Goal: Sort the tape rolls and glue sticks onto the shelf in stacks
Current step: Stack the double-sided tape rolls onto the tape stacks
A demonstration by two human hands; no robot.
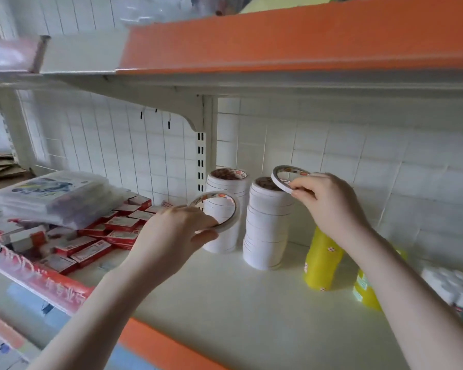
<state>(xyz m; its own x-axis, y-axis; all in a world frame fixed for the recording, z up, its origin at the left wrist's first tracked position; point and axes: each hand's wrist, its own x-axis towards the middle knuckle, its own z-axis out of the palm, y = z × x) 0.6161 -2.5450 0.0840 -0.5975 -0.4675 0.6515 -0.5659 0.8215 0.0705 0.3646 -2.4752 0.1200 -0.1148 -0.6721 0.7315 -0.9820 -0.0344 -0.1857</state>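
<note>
Two tall stacks of thin white tape rolls stand at the back of the cream shelf [225, 295]: a left stack [226, 182] and a right stack [265, 231]. My right hand [329, 201] pinches one thin tape roll [281, 180], tilted, just over the top of the right stack. My left hand [171, 231] grips another thin tape roll [225, 212], held tilted in front of the left stack. Glue sticks [455, 292] with white caps cluster at the far right edge.
Yellow tape stacks [322, 260] stand right of the white stacks, partly behind my right forearm. Red-and-white small boxes [91, 241] and a pile of plastic-wrapped packs [54, 196] fill the left shelf bay. An orange-edged upper shelf [278, 41] hangs overhead.
</note>
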